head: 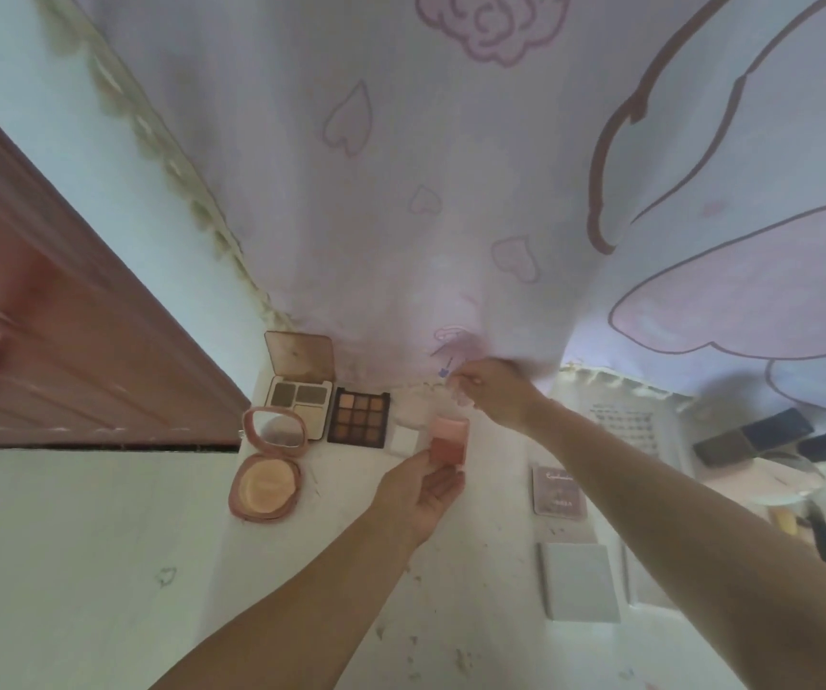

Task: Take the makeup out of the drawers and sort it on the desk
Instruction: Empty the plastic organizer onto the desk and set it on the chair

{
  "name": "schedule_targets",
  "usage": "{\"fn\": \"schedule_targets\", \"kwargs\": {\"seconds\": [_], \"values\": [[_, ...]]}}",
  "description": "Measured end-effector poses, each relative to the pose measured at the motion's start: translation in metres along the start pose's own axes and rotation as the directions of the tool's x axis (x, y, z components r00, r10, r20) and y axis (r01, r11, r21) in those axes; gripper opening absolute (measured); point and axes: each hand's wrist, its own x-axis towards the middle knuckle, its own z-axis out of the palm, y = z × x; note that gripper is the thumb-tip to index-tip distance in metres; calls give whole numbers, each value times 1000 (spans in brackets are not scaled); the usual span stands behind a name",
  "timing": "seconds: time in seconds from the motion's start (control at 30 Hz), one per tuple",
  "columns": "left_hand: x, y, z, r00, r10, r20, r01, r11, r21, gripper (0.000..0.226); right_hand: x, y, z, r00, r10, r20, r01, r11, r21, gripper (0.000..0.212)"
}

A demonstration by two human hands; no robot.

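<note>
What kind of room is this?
Probably a bedroom dressing corner: a white desk with an open nine-pan brown eyeshadow palette and round pink powder compact, a pink cartoon curtain behind, and a reddish wooden door.

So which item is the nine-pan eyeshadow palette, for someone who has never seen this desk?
Start at the pink printed curtain hanging behind the white desk. A row of open makeup lies along its hem, and the eyeshadow palette sits second from the left. It alone is a dark square holding a three-by-three grid of brown and orange pans.
</note>
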Motion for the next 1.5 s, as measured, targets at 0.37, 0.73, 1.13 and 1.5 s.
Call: {"fn": "schedule_targets", "kwargs": {"seconds": [0.37, 0.73, 1.13, 1.5], "values": [[2, -3, 11, 992, 71, -103, -83, 990, -115, 16, 6, 5, 11, 995, -94, -38, 89, 988, -129, 24], [-8, -24, 23, 997, 55, -55, -56, 998, -31, 13, -39, 58, -34, 995, 20, -100, -58, 917, -395, 27], [-12, -42, 17, 897, 338, 284, -425, 488, 762, 39, -64, 60, -5, 982, 178, -68, -187, 965, -183, 40], [-39, -33, -17, 720, 327, 612, -658, 41, 752, 25, -126, 15, 8, 964, 140, 224, -188, 960, 208, 24]]}}
